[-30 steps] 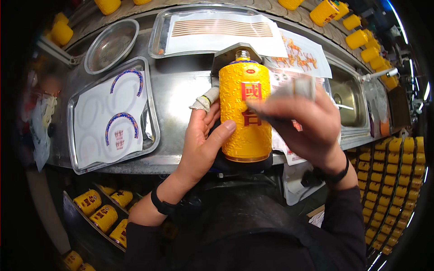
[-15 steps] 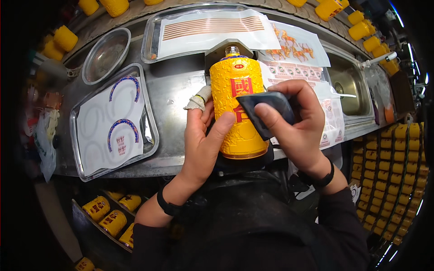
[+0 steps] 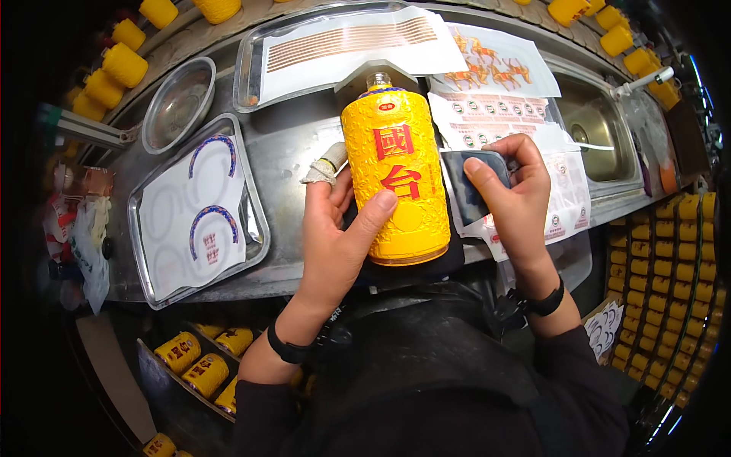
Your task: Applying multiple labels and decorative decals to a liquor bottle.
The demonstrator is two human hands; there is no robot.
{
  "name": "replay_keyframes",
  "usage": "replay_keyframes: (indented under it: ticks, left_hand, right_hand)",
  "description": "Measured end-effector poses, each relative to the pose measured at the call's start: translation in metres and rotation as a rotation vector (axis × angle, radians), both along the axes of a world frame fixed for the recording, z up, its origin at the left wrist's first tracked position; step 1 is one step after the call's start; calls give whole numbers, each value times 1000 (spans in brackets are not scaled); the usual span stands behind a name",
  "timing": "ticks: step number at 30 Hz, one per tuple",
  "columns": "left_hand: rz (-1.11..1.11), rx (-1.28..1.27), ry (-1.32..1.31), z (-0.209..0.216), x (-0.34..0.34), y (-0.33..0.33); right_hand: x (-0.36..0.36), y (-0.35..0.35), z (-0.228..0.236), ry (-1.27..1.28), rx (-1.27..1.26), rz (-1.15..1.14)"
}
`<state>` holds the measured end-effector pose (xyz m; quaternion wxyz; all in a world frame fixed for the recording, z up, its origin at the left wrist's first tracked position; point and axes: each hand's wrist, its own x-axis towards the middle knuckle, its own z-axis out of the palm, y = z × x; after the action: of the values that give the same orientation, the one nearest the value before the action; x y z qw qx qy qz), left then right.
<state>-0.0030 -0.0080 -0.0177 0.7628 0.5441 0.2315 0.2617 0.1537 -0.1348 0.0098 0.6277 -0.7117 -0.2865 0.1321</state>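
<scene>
A yellow embossed bottle (image 3: 396, 183) with red characters on its side lies tilted over the metal counter (image 3: 289, 160), neck pointing away from me. My left hand (image 3: 335, 236) grips its left side, thumb across the lower front; one finger is wrapped in white tape. My right hand (image 3: 518, 198) holds a small dark flat pad (image 3: 468, 179) pressed against the bottle's right side.
A metal tray (image 3: 251, 228) at left holds sheets with blue arc decals. A second tray (image 3: 251, 68) behind holds striped decal sheets. More decal sheets (image 3: 502, 114) lie right of the bottle, beside a sink (image 3: 601, 129). A round steel bowl (image 3: 179, 103) sits far left. Yellow bottles line shelves below and at right.
My right hand with the dark pad has slid off the bottle's front to its right side, uncovering both red characters. The left hand keeps its grip.
</scene>
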Motion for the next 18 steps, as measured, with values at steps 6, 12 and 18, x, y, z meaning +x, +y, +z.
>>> replay_keyframes:
  ticks: [6, 12, 18]
  left_hand:
    - [46, -102, -33, 10, -2, -3]
    - [33, -23, -18, 3, 2, -2]
    - [100, 139, -15, -7, -3, -3]
  right_hand:
    - [-19, 12, 10, 136, 119, 101]
    - [0, 7, -6, 180, 100, -3]
    - [-2, 22, 5, 92, 120, 78]
